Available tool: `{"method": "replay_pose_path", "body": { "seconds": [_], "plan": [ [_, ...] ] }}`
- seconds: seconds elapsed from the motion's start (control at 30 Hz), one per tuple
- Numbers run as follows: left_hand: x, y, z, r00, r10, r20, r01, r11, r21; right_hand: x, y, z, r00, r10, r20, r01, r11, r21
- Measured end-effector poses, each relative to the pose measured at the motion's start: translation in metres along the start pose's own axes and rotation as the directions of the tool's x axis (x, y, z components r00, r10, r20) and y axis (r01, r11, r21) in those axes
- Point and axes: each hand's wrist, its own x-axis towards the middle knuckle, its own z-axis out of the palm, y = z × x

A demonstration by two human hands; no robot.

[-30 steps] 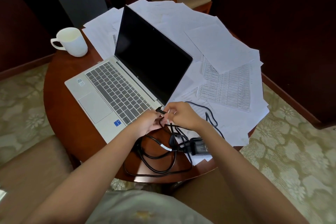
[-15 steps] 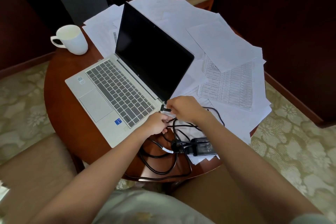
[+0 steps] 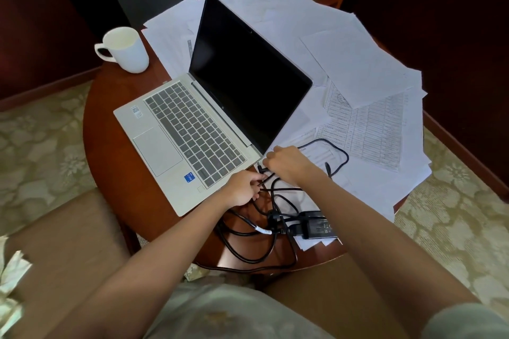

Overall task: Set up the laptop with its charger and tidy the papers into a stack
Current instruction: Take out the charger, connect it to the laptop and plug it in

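left hand, right hand curled round cable

The laptop is silver with grey keys, a black screen and a blue sticker. Beside it, the charger and cable are black. The papers are white, some printed with grey tables. The mug is white, the desk red-brown, and the carpet beige and flowered.
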Motion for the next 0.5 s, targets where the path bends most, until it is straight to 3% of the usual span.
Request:
{"method": "replay_pose_path", "body": {
  "seconds": [0.33, 0.5],
  "plan": [
    [-0.005, 0.005, -0.003, 0.999, 0.024, -0.042, -0.022, 0.998, 0.056, -0.001, 0.001, 0.002, 0.993, 0.115, 0.0, -0.115, 0.993, 0.021],
    [-0.007, 0.006, -0.006, 0.997, 0.03, -0.068, -0.022, 0.994, 0.111, 0.007, 0.0, 0.002, 0.999, 0.033, 0.014, -0.032, 0.999, -0.033]
  ]
}}
